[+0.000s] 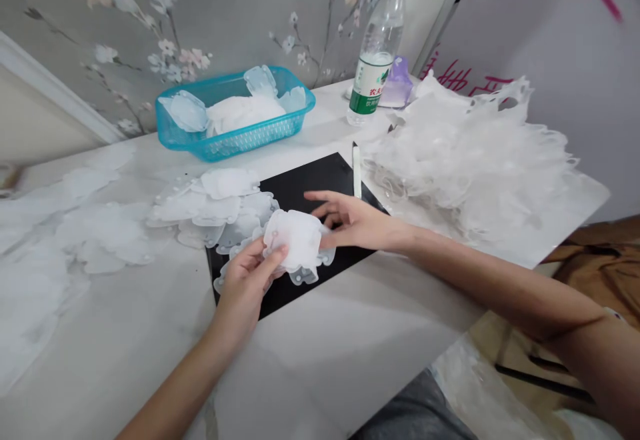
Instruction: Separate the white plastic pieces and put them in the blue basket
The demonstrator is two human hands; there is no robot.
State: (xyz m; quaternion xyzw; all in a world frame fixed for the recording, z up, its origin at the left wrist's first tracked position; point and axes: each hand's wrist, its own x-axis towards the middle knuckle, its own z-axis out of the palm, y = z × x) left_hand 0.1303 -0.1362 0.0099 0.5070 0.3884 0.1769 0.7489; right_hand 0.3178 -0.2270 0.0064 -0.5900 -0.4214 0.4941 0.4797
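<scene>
Thin, frosted white plastic pieces with scalloped edges [299, 240] are stacked in my left hand [253, 272], its thumb pressed on top and its fingers underneath. My right hand [349, 219] is at the right edge of this stack. Its index finger is stretched out and its fingers are apart, while the thumb is partly hidden at the pieces' edge. Beneath both hands lies a black mat [303, 178]. More of the same pieces [213, 203] are heaped over the mat's left side and onto the table. A pale-handled cutting knife [357, 170] rests at the mat's upper right.
A blue plastic basket [235, 150] with white pieces stands by the wall. Right of it is a green-capped water bottle [373, 60], with a purple item [399, 83] behind. Tangled white plastic offcuts [480, 153] fill the table's right. Blurred white pieces [35, 280] spread across the left.
</scene>
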